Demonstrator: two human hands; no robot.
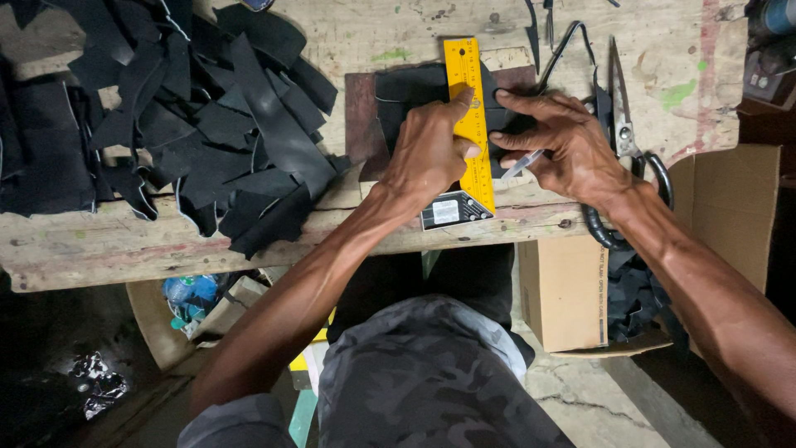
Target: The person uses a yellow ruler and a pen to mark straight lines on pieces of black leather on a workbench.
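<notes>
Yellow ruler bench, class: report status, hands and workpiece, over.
Left hand pressing yellow ruler flat on black sheet. Right hand holding a thin tool at the ruler's edge. Scissors beside right hand; scrap pile left.

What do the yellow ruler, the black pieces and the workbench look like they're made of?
The yellow ruler, pressed down by the left hand, looks like painted metal: flat, rigid, glossy. The black pieces seem to be leather or a synthetic sheet: thin, limp, faintly shiny. The workbench is bare, worn wood, grainy and paint-stained.
</notes>
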